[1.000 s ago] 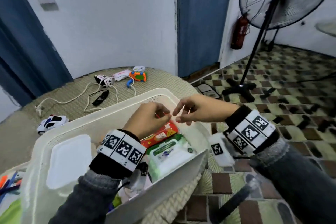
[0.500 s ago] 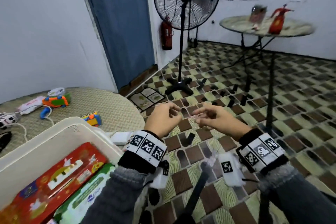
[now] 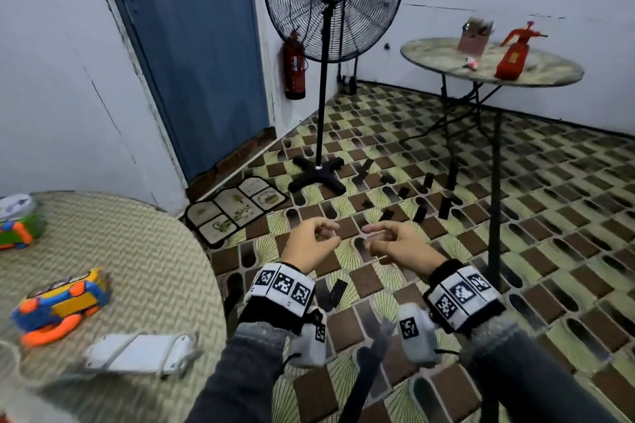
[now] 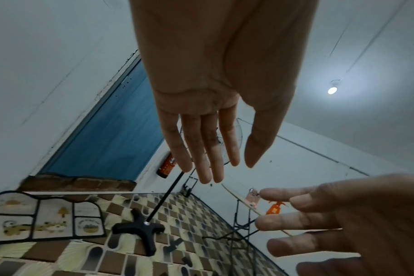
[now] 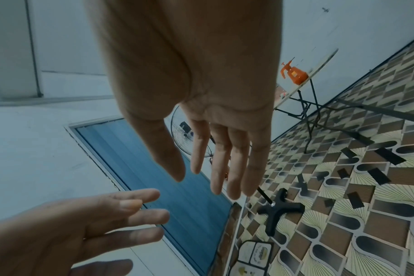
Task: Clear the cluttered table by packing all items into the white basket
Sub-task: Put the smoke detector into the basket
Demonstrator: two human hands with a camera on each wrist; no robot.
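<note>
Both hands hover side by side over the tiled floor, right of the round woven table (image 3: 147, 251). My left hand (image 3: 328, 232) and right hand (image 3: 372, 237) are relaxed and hold nothing. The left wrist view shows the left hand (image 4: 213, 164) with straight fingers and an empty palm. In the right wrist view the right hand (image 5: 213, 177) looks the same. On the table lie a blue and orange toy gun (image 3: 58, 306), a white adapter with cord (image 3: 141, 352) and another orange and green toy (image 3: 17, 233). The white basket is out of view.
A tall black standing fan (image 3: 330, 10) has its cross base (image 3: 318, 175) on the floor ahead. A red fire extinguisher (image 3: 293, 67) hangs by the blue door (image 3: 192, 45). At the right, a second round table (image 3: 491, 62) carries a red spray bottle (image 3: 513, 51). A patterned mat (image 3: 237, 209) lies by the wall.
The head view has swung right, away from the basket, which has left the frame. Both hands moved from above the basket to over the floor and have parted slightly.
</note>
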